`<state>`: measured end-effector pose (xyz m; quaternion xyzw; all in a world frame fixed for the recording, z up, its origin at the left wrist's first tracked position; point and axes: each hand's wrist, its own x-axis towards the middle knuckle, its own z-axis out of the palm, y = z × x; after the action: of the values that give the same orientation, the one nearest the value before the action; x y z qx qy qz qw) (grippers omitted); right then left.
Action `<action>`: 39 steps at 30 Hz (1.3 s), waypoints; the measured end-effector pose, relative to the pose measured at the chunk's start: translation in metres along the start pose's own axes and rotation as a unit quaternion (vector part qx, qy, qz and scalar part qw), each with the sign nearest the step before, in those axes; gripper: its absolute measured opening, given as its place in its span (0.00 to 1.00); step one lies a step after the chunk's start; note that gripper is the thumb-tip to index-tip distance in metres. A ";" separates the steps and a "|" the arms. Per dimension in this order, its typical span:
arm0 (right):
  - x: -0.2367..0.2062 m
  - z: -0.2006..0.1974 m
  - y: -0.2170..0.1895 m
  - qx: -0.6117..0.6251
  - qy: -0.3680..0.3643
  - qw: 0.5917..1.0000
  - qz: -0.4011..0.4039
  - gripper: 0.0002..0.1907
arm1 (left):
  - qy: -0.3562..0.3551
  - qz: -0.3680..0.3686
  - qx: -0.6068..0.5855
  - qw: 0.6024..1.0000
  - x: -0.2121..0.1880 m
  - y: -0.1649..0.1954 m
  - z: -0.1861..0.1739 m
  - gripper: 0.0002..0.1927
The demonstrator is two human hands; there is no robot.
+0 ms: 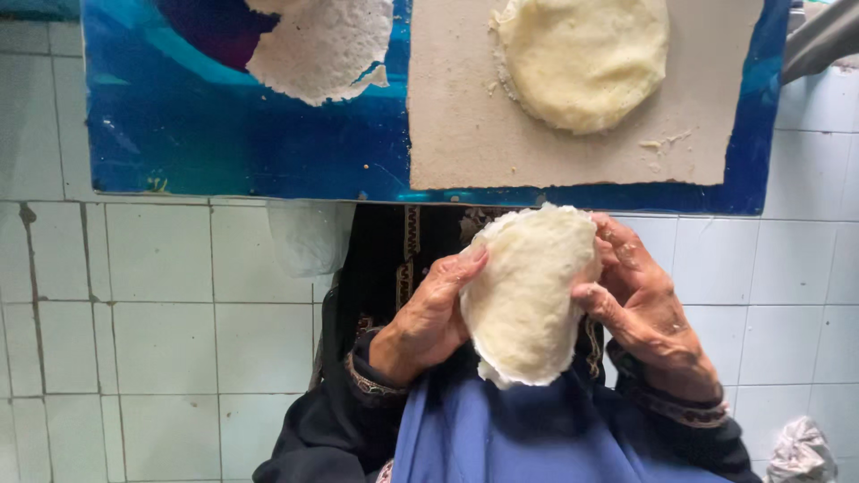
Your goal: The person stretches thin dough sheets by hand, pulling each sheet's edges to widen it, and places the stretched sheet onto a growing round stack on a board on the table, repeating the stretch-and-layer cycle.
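Note:
Both my hands hold a flat, pale round of dough (526,300) upright between them, just above my lap. My left hand (428,315) grips its left edge with the thumb on the front. On the right edge my right hand (640,309) has its fingers curled around the rim. Ahead of the hands lies a blue board (224,143). On it a beige sheet (456,134) carries a thick, yellowish dough disc (582,58). A thinner white dough round (322,45) lies on the bare blue part to the left.
A blue cloth (501,438) covers my lap under dark sleeves with embroidered cuffs. White floor tiles (161,340) surround me. A crumpled white cloth (801,452) lies at the lower right, and a white bag (309,237) sits under the board's near edge.

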<state>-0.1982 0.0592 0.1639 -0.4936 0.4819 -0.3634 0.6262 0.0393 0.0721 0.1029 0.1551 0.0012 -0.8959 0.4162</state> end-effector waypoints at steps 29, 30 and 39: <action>-0.065 -0.004 -0.016 -0.472 0.126 0.840 -0.235 0.15 | -0.047 -0.011 0.252 0.966 0.011 -0.051 0.039 0.50; -0.063 -0.004 -0.015 -0.464 0.129 0.848 -0.222 0.14 | -0.056 0.002 0.260 0.964 0.011 -0.051 0.039 0.50; -0.054 0.003 -0.020 -0.456 0.099 0.846 -0.257 0.15 | -0.064 0.006 0.256 0.965 0.015 -0.051 0.038 0.46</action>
<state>-0.2096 0.1050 0.1960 -0.7911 0.5087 -0.2975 0.1639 -0.0186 0.0893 0.1284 0.1990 -0.2558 -0.8717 0.3675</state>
